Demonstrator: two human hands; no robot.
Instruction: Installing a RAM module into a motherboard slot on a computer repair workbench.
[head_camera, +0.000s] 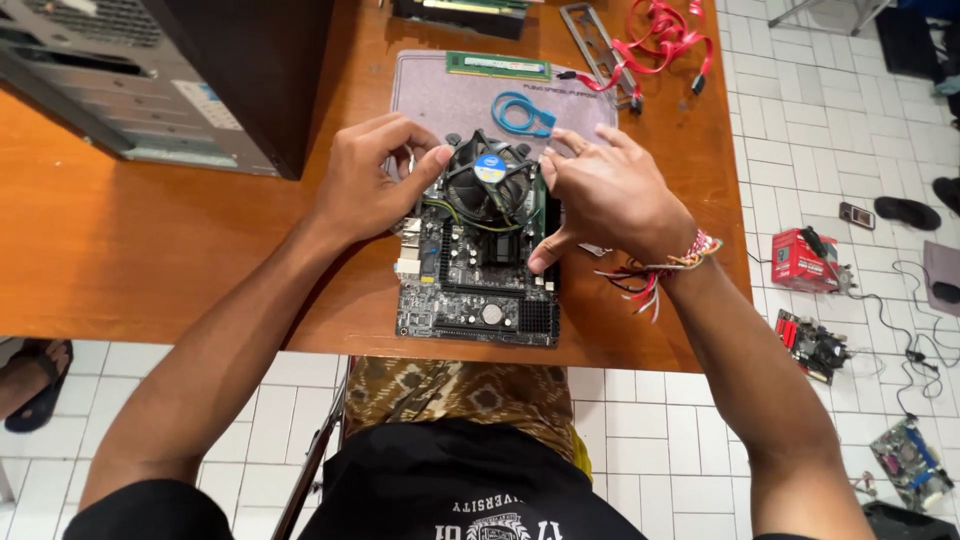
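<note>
The fan (487, 180) is pinched by the left hand (372, 180) and spread right hand (605, 195); the board (478, 270) nears the table (150, 250) edge.

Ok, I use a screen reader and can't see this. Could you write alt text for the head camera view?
Two bare hands, left hand and right hand, press on either side of a round cooling fan on a circuit board lying on an orange wooden table. A grey mat, a blue plastic loop, red cables and a computer case lie beyond.
</note>
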